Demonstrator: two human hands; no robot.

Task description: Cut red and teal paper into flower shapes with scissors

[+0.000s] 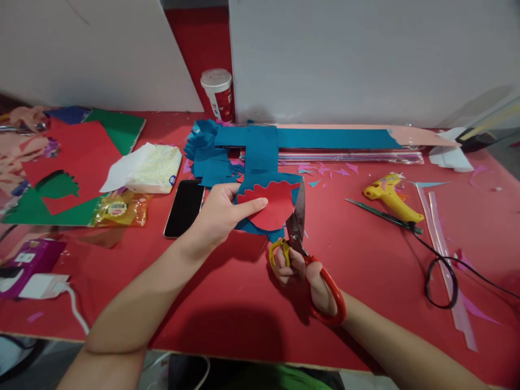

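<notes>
My left hand (221,214) pinches a red paper cutout (276,208) with a wavy upper edge, laid over blue paper (254,189); the thumb presses on top and the other fingers are mostly hidden beneath. In my right hand (306,273) is a pair of scissors (298,216) with one yellow and one red handle loop, fingers and thumb through them. The blades point away from me at the right edge of the red and blue paper. Behind the cutout lie a blue paper strip (333,137) and crumpled blue pieces (209,160).
A phone (184,208) lies left of my left hand. To the right are a yellow glue gun (392,197) with a black cord and a green pen-like tool (382,214). A lidded paper cup (218,95) stands at the back. Red paper (85,151) and a tissue pack (156,168) lie left.
</notes>
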